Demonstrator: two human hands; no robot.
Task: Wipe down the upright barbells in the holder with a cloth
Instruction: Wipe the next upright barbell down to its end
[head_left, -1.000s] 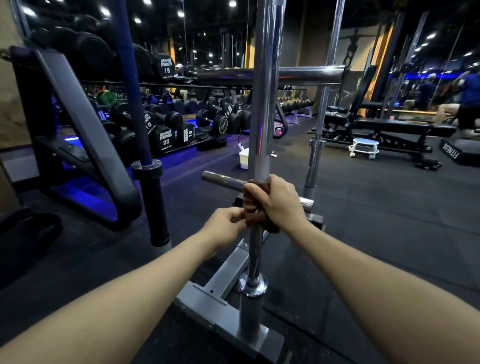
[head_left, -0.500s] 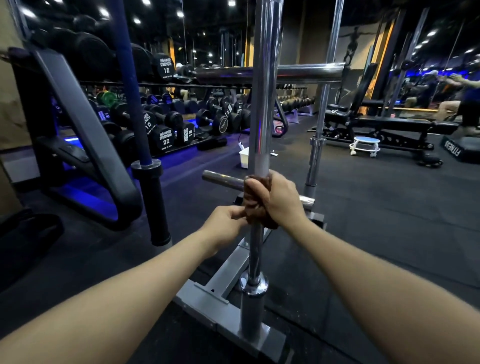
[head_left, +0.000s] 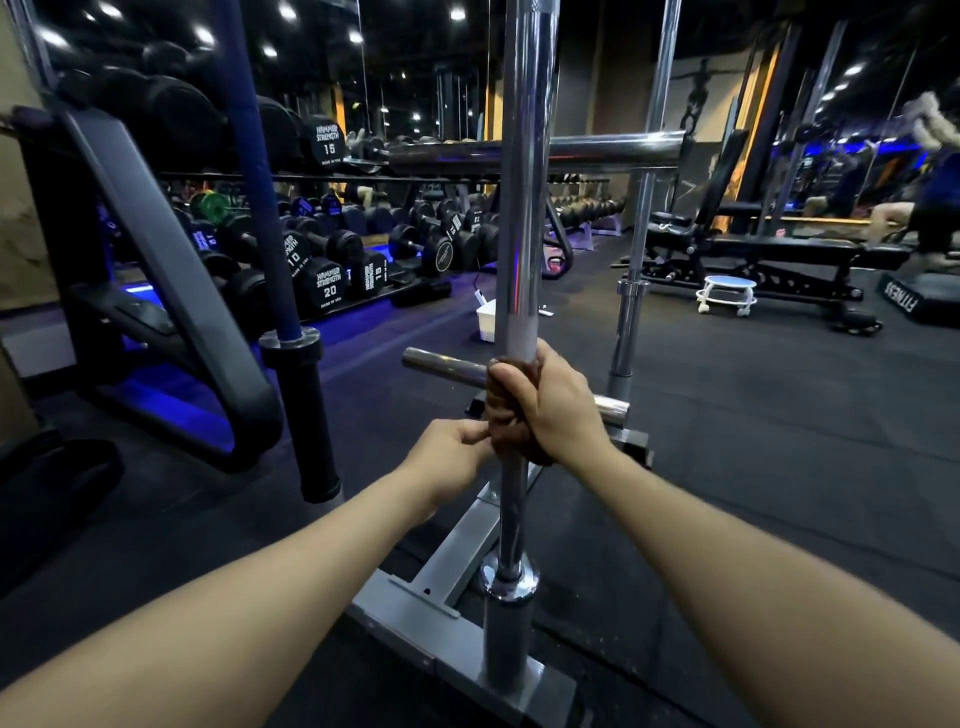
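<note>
Head view: right hand (head_left: 550, 410) w/ fingers curled round soft brown cloth (head_left: 501, 410) on heavy, slick upright chrome barbell (head_left: 522, 208), left hand (head_left: 452, 457) pinching cloth's edge; grip mid-shaft.

both forearms are bare from the lower frame edge up to the wrists, with no sleeve, cuff or strap reaching toward the fingers. the left hand (head_left: 451, 453) carries no glove, and no ring or band is visible below its knuckles. the right hand (head_left: 551, 413) is likewise ungloved, its fingers (head_left: 503, 395) unadorned, the wrist behind them plain. fingernails cannot be made out.
</note>
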